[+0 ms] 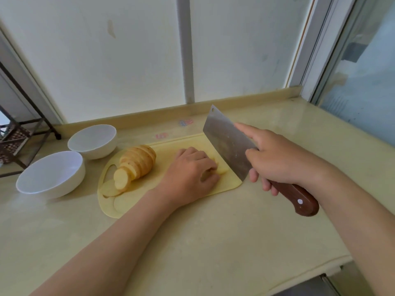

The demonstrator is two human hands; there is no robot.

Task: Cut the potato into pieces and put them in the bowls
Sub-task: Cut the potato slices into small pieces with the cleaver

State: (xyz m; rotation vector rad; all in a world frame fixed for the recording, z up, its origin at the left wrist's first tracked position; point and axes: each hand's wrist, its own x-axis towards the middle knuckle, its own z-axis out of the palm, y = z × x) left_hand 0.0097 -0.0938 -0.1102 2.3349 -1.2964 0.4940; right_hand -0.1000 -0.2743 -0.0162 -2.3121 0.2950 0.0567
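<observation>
Left hand [190, 170] holds potato slices [221, 170]; right hand [277, 160] grips cleaver [226, 144].

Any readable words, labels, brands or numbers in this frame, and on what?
No text can be read.
Pink mark on the counter: too blurred to read.
Red-and-blue mark on the counter: too blurred to read.
Cleaver: no marking visible.

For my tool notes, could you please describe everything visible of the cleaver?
The cleaver has a broad rectangular steel blade, a hole in its far top corner, and a reddish-brown wooden handle with a pale rivet. The right hand grips the handle, forefinger along the blade. Its edge points down at the cutting board's right end, beside the left hand.
</observation>
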